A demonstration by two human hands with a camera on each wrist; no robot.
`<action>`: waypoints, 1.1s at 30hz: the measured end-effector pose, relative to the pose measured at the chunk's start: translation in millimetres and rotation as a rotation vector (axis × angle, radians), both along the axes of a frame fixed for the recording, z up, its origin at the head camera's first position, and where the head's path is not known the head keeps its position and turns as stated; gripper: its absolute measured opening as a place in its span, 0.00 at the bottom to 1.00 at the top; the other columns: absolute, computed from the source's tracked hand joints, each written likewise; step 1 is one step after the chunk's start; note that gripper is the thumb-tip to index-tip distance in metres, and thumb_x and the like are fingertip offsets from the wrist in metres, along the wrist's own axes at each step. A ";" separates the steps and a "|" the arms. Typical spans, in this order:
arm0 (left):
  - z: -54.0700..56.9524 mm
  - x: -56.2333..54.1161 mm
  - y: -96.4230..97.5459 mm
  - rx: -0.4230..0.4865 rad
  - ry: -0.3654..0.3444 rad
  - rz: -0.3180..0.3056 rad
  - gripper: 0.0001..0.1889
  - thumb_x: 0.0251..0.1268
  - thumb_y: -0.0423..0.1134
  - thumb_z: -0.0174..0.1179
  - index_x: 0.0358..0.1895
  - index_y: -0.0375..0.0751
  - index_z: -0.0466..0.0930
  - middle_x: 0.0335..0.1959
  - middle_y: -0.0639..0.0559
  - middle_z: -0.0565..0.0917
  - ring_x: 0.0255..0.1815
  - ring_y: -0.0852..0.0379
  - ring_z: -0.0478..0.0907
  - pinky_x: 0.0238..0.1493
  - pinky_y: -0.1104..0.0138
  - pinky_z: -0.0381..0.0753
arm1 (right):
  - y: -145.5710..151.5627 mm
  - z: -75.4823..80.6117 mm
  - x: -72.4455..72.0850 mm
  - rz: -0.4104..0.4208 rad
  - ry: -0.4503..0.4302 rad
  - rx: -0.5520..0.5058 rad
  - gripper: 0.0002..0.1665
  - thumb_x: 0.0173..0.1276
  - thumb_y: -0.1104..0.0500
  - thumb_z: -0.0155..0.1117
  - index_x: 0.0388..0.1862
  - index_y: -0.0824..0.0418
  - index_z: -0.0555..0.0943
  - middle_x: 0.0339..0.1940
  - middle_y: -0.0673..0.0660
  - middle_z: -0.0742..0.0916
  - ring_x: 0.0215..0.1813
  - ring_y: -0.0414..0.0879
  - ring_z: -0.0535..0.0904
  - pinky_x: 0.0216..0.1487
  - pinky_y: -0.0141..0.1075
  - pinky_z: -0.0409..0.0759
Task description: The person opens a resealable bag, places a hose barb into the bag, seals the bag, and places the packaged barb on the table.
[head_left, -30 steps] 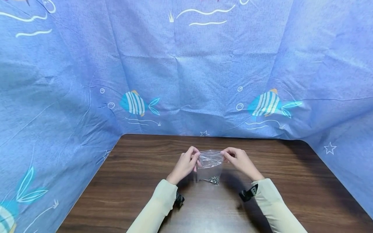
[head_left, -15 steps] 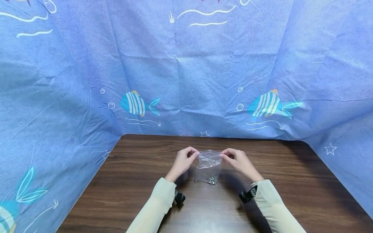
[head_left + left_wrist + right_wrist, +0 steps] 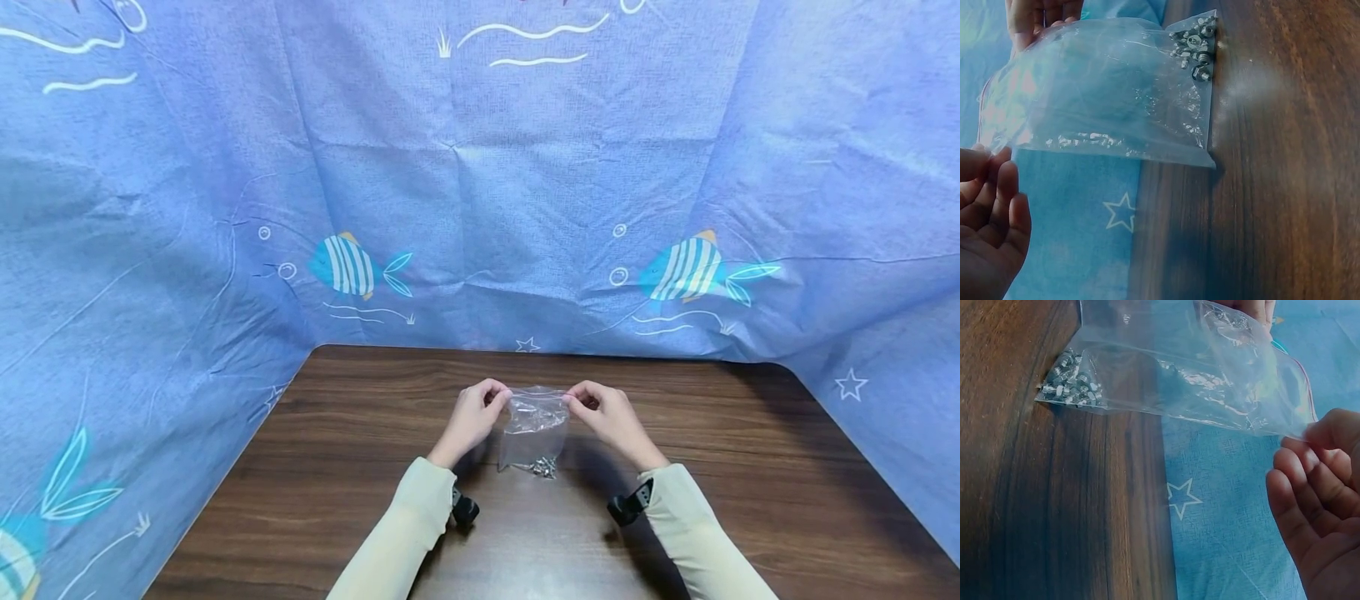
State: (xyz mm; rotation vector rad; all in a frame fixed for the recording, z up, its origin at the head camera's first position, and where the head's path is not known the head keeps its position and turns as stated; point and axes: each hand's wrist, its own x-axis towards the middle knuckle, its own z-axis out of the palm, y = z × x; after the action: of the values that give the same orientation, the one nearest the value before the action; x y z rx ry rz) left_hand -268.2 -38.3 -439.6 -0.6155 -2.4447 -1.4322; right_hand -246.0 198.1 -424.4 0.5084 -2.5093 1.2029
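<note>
A clear zip-lock bag [image 3: 535, 429] hangs upright between my two hands over the table. My left hand [image 3: 474, 412] pinches its top left corner between thumb and forefinger. At the top right corner, my right hand [image 3: 606, 414] pinches the plastic the same way. Small metal screws [image 3: 543, 467] lie heaped in the bag's bottom right corner. The right wrist view shows these screws [image 3: 1072, 381] bunched in that corner, close to the wood. In the left wrist view the bag [image 3: 1097, 87] stretches taut from the fingertips.
The dark wooden table [image 3: 360, 500] spreads out under both arms. A blue cloth [image 3: 525, 208] printed with fish and stars surrounds it at the back and sides. A small black camera [image 3: 465, 508] is strapped at the left wrist, with another camera [image 3: 626, 506] at the right.
The bag and its screws have shifted slightly left. Both hands keep their pinch on the top corners, and the right hand has come a little to the left.
</note>
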 end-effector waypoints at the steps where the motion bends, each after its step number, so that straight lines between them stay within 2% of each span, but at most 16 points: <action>1: -0.1 -0.1 0.2 0.002 -0.003 0.002 0.09 0.70 0.38 0.56 0.35 0.36 0.82 0.25 0.48 0.82 0.24 0.66 0.69 0.29 0.73 0.70 | -0.3 -0.2 -0.1 -0.003 0.006 -0.001 0.03 0.65 0.62 0.65 0.32 0.60 0.84 0.25 0.51 0.86 0.27 0.32 0.74 0.30 0.27 0.72; 6: 0.8 -1.8 1.2 0.053 -0.029 -0.009 0.08 0.69 0.37 0.56 0.36 0.35 0.80 0.28 0.46 0.82 0.26 0.64 0.71 0.32 0.74 0.71 | -2.1 0.9 -1.8 -0.005 -0.006 -0.017 0.03 0.63 0.62 0.65 0.32 0.60 0.84 0.27 0.51 0.86 0.27 0.33 0.75 0.32 0.28 0.73; 10: 0.7 -2.5 1.0 0.087 -0.081 -0.028 0.07 0.67 0.36 0.58 0.37 0.36 0.81 0.29 0.45 0.83 0.27 0.64 0.72 0.33 0.74 0.72 | -2.7 2.9 -2.3 0.006 -0.075 -0.022 0.04 0.64 0.60 0.64 0.33 0.60 0.84 0.28 0.51 0.86 0.28 0.34 0.75 0.32 0.29 0.73; 15: 0.2 0.2 0.7 0.077 -0.119 -0.069 0.08 0.66 0.38 0.60 0.38 0.37 0.84 0.29 0.45 0.84 0.27 0.65 0.72 0.31 0.74 0.72 | -3.8 2.2 -2.3 0.032 -0.139 -0.021 0.07 0.65 0.56 0.66 0.34 0.59 0.84 0.27 0.51 0.85 0.27 0.35 0.74 0.31 0.29 0.73; 21: -0.2 0.6 1.8 0.076 -0.138 -0.066 0.07 0.66 0.37 0.60 0.37 0.36 0.84 0.29 0.45 0.84 0.26 0.66 0.72 0.31 0.74 0.72 | -5.0 3.0 -2.5 0.049 -0.113 -0.005 0.07 0.64 0.57 0.67 0.32 0.60 0.83 0.24 0.50 0.83 0.25 0.34 0.72 0.28 0.29 0.72; 27: -0.7 0.4 4.2 0.070 -0.106 -0.050 0.07 0.66 0.36 0.59 0.36 0.36 0.83 0.27 0.46 0.83 0.26 0.66 0.71 0.31 0.73 0.72 | -4.5 0.7 -2.9 0.062 -0.055 0.004 0.05 0.65 0.59 0.66 0.31 0.60 0.82 0.23 0.49 0.83 0.24 0.32 0.71 0.27 0.29 0.70; 33: -0.2 0.6 5.7 0.088 -0.105 -0.060 0.06 0.65 0.36 0.59 0.35 0.37 0.83 0.26 0.47 0.82 0.25 0.66 0.70 0.30 0.74 0.71 | -3.7 1.1 -2.2 0.073 -0.078 -0.004 0.05 0.65 0.58 0.65 0.33 0.60 0.83 0.25 0.49 0.84 0.26 0.33 0.73 0.29 0.29 0.72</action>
State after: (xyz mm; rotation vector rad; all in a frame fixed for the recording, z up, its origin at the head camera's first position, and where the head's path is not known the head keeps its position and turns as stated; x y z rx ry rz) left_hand -267.6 -32.6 -439.8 -0.6131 -2.4451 -1.6255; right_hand -248.2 194.4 -423.3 0.5675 -2.5732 1.2778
